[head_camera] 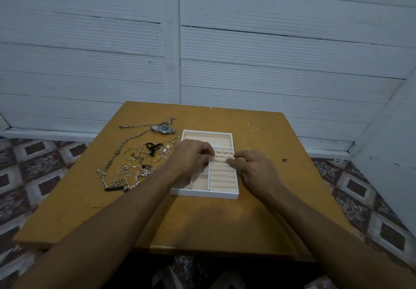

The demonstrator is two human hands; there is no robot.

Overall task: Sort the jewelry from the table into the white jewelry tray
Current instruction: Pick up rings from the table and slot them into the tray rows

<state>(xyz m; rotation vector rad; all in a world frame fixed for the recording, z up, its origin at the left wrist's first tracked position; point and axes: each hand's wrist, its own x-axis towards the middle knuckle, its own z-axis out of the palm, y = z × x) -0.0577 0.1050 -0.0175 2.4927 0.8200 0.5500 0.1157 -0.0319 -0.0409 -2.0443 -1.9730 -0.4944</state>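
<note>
The white jewelry tray (203,193) with a beige lining sits in the middle of the yellow table (202,221). Several thin rings (222,153) stand in its ring rolls near the top right. My left hand (191,158) rests over the tray's left side, its fingertips pinching a thin ring (213,159) at the ring rolls. My right hand (252,167) lies at the tray's right edge, fingertips touching the same row. Left of the tray lie a silver watch (163,129), long chains (126,148), hoop earrings (132,153), a black bow (153,146) and a pearl bracelet (132,184).
A few more thin rings (239,148) lie on the table just right of the tray. A white plank wall (225,52) stands right behind the table. Patterned floor tiles (33,164) surround it. The table's near half is bare under my forearms.
</note>
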